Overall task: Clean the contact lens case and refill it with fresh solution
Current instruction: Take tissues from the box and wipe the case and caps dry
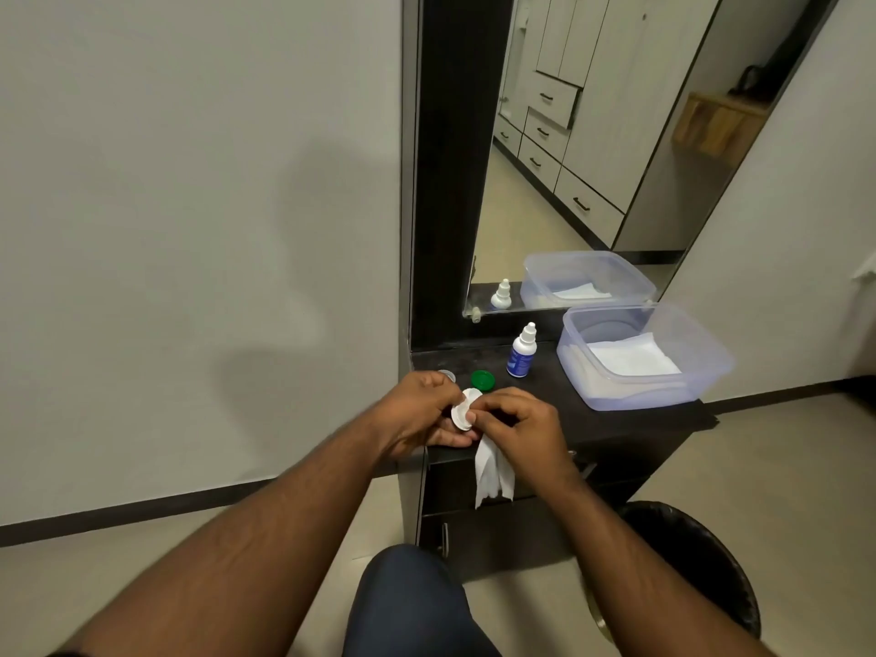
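The left hand [419, 412] grips the white lens case [463, 410] above the dark counter's [616, 419] front edge, while the right hand [519, 426] pinches a white tissue [493, 476] against it, the tissue's tail hanging below. Just behind the hands lie a green cap [483, 380] and a pale cap [446, 375]; the solution bottle [521, 351] stands beyond, and a clear plastic tub [642, 355] of tissues sits well to the right.

white case [462, 410], green cap [483, 379], blk counter [616, 419]

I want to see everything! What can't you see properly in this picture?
Head view only:
- Contact lens case: mostly covered by the left hand and right hand.
- Tissue: top hidden under the right hand.
- Solution bottle: label too small to read.
- Grey cap: partly behind the left hand.
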Tool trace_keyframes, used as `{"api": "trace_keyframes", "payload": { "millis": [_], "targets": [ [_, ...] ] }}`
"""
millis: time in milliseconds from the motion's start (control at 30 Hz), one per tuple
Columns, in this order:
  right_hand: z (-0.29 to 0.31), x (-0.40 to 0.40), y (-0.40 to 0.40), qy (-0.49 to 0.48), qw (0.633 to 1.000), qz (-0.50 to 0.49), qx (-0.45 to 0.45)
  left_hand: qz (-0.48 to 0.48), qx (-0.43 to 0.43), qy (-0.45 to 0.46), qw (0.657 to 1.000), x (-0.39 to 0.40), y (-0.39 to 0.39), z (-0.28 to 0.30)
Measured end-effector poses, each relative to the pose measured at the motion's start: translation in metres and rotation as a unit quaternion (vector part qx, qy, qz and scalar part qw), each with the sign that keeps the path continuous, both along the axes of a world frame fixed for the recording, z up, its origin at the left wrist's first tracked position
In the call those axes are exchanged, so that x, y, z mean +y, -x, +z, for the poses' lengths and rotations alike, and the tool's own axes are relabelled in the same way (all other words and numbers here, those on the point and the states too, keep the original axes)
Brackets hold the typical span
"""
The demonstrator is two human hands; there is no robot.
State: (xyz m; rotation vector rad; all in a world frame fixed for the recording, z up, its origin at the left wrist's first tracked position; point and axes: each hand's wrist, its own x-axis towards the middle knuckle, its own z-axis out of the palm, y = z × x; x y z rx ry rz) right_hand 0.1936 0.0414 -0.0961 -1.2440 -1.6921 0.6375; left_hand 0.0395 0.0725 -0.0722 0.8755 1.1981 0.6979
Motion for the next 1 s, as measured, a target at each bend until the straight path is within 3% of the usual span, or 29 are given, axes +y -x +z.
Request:
{"api": "trace_keyframes", "payload": {
  "millis": [200,333,433,533,600,700,733,800,867,1000],
  "targets": [
    [0.005,0.005,-0.015,-0.050,0.979,0.103,-0.166,-0.049,0.024,0.028,0.998,0.010,0.003,0.003],
    [0.016,0.006,-0.012,-0.078,0.925,0.147,-0.342,-0.053,0.016,0.038,0.998,0.014,0.005,0.000],
    [0.024,0.000,-0.003,-0.049,0.884,0.137,-0.444,-0.042,0.025,0.041,0.998,0.017,0.004,-0.004],
    [0.022,-0.008,0.020,0.014,0.892,0.072,-0.446,-0.028,0.025,0.045,0.998,0.019,0.005,-0.009],
    [0.020,-0.007,0.033,0.101,0.926,0.005,-0.363,-0.020,0.011,0.036,0.999,0.017,0.004,-0.012],
    [0.015,-0.008,0.038,0.192,0.977,-0.049,-0.084,-0.005,-0.007,0.016,1.000,0.012,0.004,-0.011],
    [0.017,-0.011,0.036,0.234,0.970,-0.052,0.047,-0.005,-0.013,0.016,1.000,0.010,0.004,-0.011],
    [0.021,-0.019,0.029,0.300,0.907,-0.051,0.292,-0.009,-0.032,0.027,0.999,0.007,0.006,-0.009],
    [0.022,-0.020,0.018,0.285,0.879,-0.066,0.375,-0.011,-0.058,0.038,0.998,0.004,0.008,-0.006],
    [0.025,-0.018,-0.004,0.231,0.859,-0.080,0.449,-0.001,-0.108,0.030,0.994,-0.001,0.007,0.001]
  ]
}}
